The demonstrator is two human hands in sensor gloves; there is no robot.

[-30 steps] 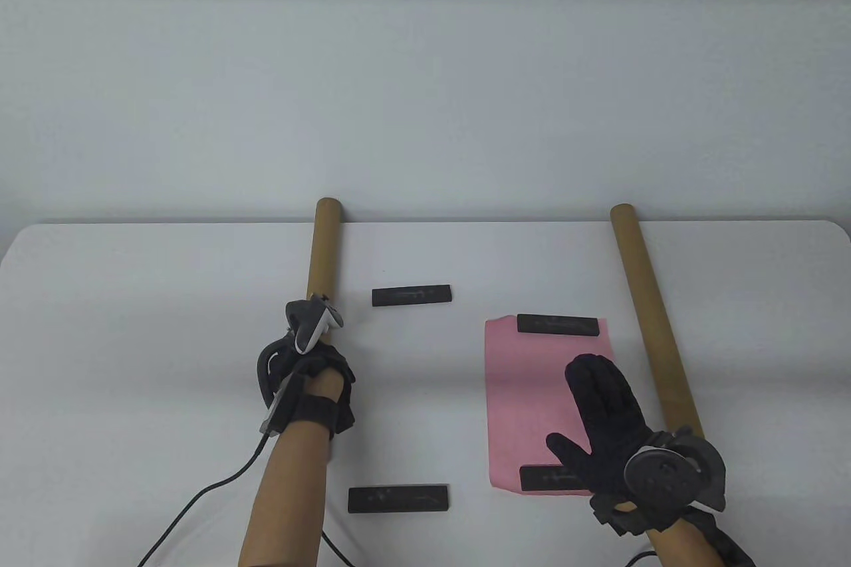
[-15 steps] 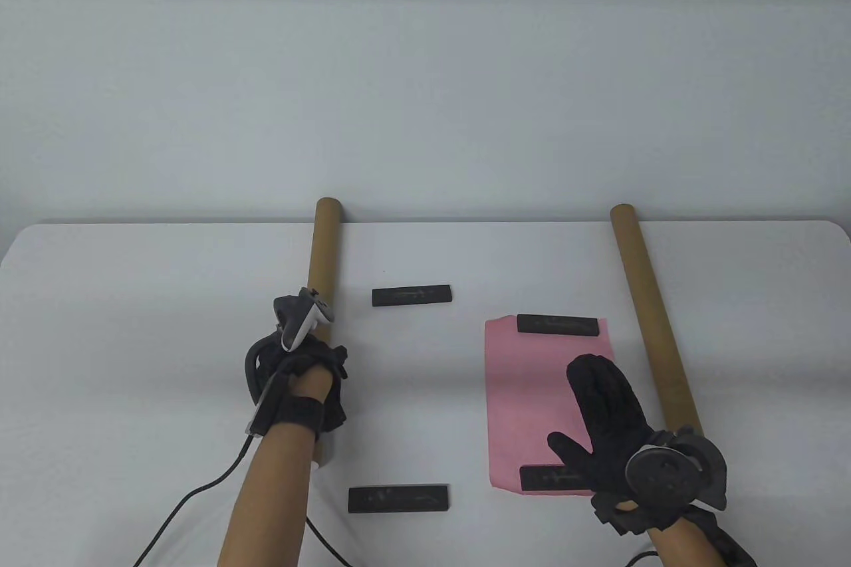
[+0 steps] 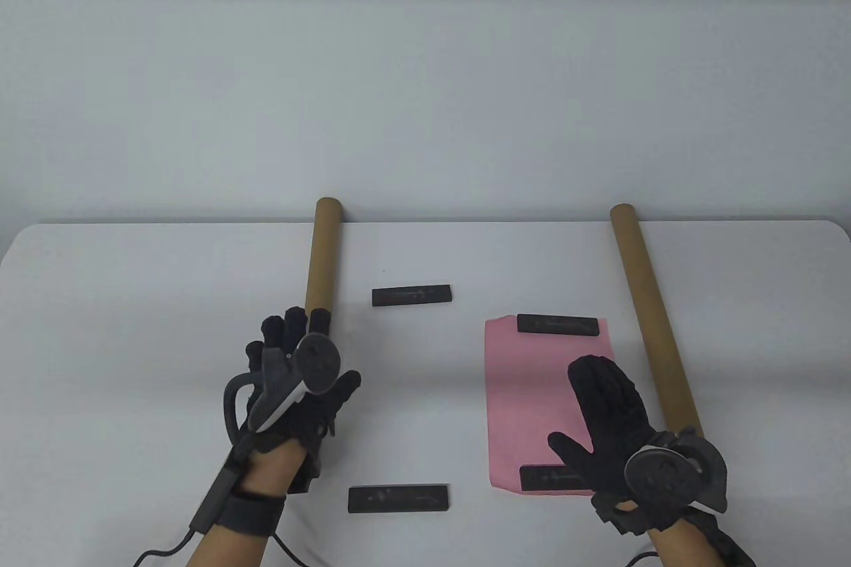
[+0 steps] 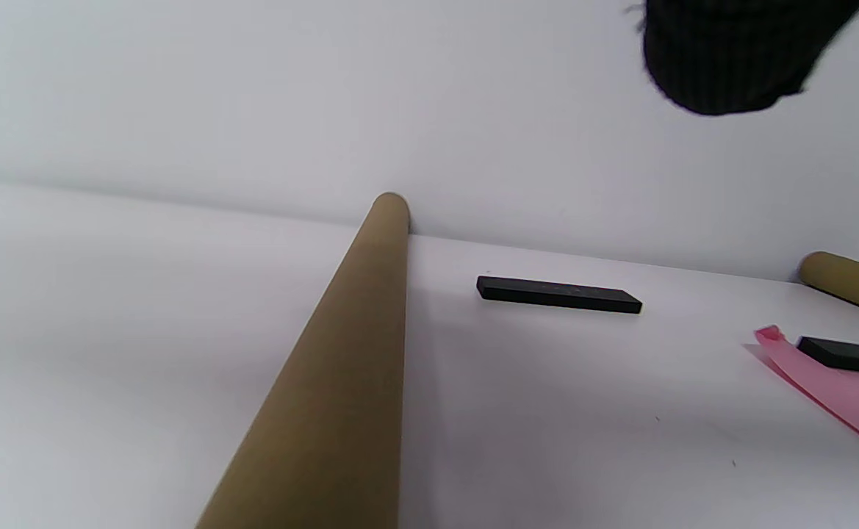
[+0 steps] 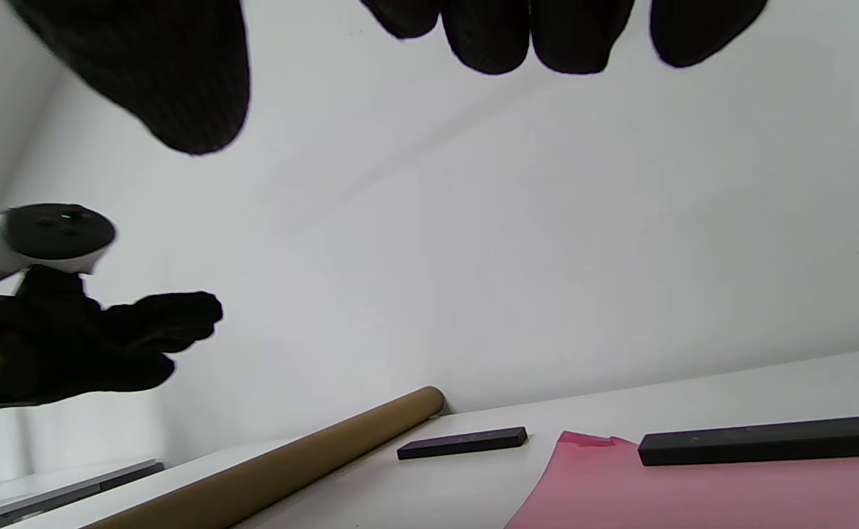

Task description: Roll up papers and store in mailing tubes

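Observation:
Two brown mailing tubes lie lengthwise on the white table: the left tube (image 3: pixel 322 254) (image 4: pixel 341 367) (image 5: pixel 289 463) and the right tube (image 3: pixel 648 308) (image 4: pixel 848 283). My left hand (image 3: pixel 312 361) (image 5: pixel 106 345) is palm down over the left tube's near part, fingers straight, holding nothing; the right wrist view shows it raised above the tube. A pink paper (image 3: pixel 532 394) (image 5: pixel 694 492) (image 4: pixel 840 397) lies flat between the tubes. A black bar (image 3: pixel 558 325) (image 5: pixel 767 439) lies across its far edge. My right hand (image 3: pixel 598 401) is spread over the sheet's right half, holding nothing.
A second black bar (image 3: pixel 545 478) sits on the paper's near edge, partly under my right thumb. Two more black bars lie on bare table: one (image 3: pixel 411 296) (image 4: pixel 558 294) (image 5: pixel 462 443) beside the left tube, another (image 3: pixel 397 499) near the front. A cable (image 3: pixel 159 554) trails from my left wrist.
My left hand, curled at the left tube with the wrist turned, has pulled back toward me, turned palm down and straightened its fingers. The right hand and paper have not moved.

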